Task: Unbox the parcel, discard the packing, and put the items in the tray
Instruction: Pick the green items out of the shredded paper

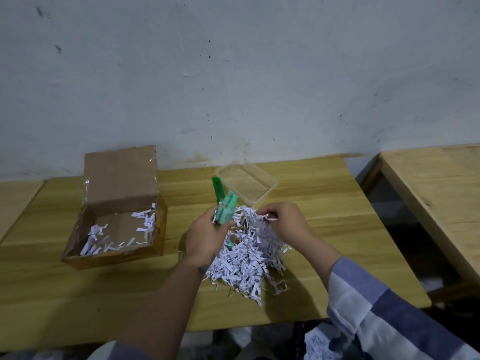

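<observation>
1. Your left hand [205, 237] is closed around a bundle of pale green items [226, 209], lifted just above the shredded paper pile [249, 258]. Keep that grip firm and shake off any strands clinging to them before you move on.
2. Your right hand [281, 220] pinches a few paper strips at the top of the pile, fingers narrow. Pull these away from the green items, not toward them, so the two separate cleanly.
3. Another greenish piece seems to lie half buried in the shreds below your left hand; sift through there before discarding the paper.
4. The clear tray [246, 183] sits just beyond the pile and holds nothing yet; a green cutter [218, 189] lies touching its left side.
5. The cardboard box [117, 224], well to the left with its flap up, holds only scattered paper strips.
</observation>
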